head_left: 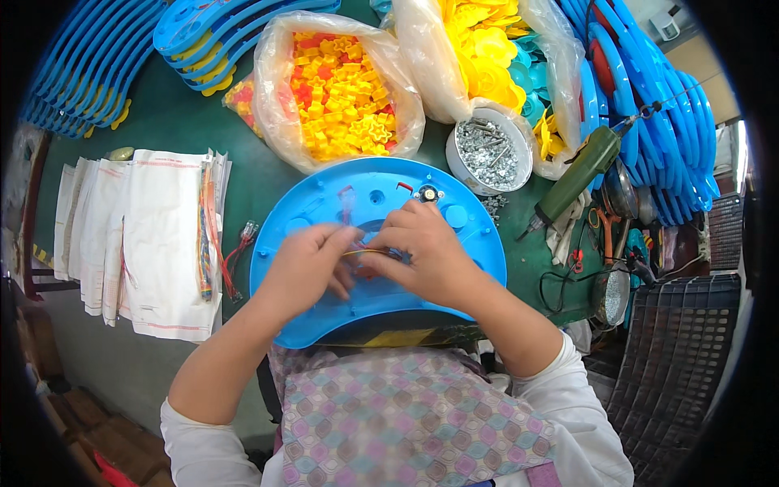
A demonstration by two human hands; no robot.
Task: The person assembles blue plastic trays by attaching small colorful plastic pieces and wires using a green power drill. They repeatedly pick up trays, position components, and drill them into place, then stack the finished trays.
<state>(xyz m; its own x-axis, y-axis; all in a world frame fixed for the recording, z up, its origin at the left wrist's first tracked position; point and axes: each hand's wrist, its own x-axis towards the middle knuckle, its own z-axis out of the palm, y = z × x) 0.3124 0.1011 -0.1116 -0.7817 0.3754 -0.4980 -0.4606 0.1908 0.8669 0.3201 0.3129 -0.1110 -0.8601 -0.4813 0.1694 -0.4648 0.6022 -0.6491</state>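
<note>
A curved blue plastic panel lies in front of me with its hollow side up, showing pegs and ring-shaped bosses. Over its middle, my right hand is closed, its thumb and fingers pinching thin coloured wires. Close by on the left, my left hand is blurred by motion at the same wires, so its grip is unclear. A small round black part sits at the panel's far side, just beyond my right fingers. Some of the wiring is hidden under my hands.
Beyond the panel stand a bag of yellow and orange star-shaped pieces, a white bowl of screws and a bag of yellow and teal parts. A green power screwdriver hangs at the right. Wire bundles on white sheets lie left.
</note>
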